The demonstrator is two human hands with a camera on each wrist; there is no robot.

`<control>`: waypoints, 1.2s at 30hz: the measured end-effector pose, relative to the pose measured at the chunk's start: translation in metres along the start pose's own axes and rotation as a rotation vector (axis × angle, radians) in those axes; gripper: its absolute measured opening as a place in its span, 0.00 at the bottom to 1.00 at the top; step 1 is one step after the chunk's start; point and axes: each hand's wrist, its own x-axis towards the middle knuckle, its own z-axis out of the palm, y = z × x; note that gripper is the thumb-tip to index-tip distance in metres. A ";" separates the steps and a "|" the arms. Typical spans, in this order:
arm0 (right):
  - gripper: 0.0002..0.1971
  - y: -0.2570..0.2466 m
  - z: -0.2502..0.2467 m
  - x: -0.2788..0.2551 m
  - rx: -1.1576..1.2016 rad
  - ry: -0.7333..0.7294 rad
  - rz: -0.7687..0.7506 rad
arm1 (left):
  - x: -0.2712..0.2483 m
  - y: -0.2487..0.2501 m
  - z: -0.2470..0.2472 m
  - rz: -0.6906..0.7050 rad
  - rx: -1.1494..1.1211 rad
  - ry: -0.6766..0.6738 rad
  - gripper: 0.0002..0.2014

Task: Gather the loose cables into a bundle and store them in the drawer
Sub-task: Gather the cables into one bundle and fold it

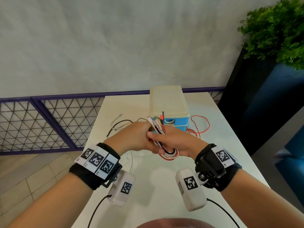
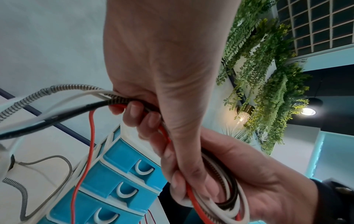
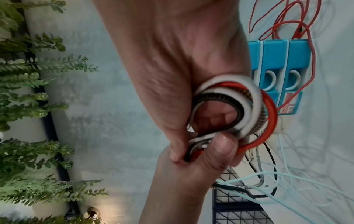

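Above the white table (image 1: 164,181) both hands meet on one cable bundle (image 1: 160,129) of red, white, black and braided cables. My left hand (image 1: 138,134) curls its fingers (image 2: 138,116) round the strands where they enter the bundle. My right hand (image 1: 166,143) holds the coiled loop (image 3: 229,103), its thumb (image 3: 220,150) pressing on the coil. Several plug ends stick up out of the bundle. Just behind the hands stands a small drawer unit (image 1: 169,102) with a cream top and blue drawers (image 2: 118,174), all closed.
Loose tails trail on the table: a red cable (image 1: 201,127) to the right of the unit, black and grey braided cables (image 1: 118,125) to the left, a white cable (image 1: 131,162) beneath my left wrist. A purple mesh railing (image 1: 49,122) and a plant (image 1: 276,33) flank the table.
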 end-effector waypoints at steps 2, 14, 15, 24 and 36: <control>0.05 0.002 0.001 -0.001 -0.015 -0.005 0.025 | 0.002 -0.003 0.002 0.010 -0.042 0.001 0.33; 0.07 0.001 -0.005 -0.008 -0.195 -0.097 0.137 | 0.001 -0.025 -0.015 -0.177 -0.349 -0.509 0.31; 0.07 0.002 -0.004 -0.008 -0.165 -0.127 0.148 | 0.000 -0.025 -0.017 -0.171 -0.384 -0.543 0.28; 0.08 0.006 -0.008 -0.012 0.065 -0.273 0.185 | 0.006 -0.027 -0.007 0.043 -0.343 -0.389 0.18; 0.10 0.004 -0.043 0.006 0.143 0.035 0.203 | 0.002 -0.047 -0.001 -0.024 -0.666 -0.435 0.23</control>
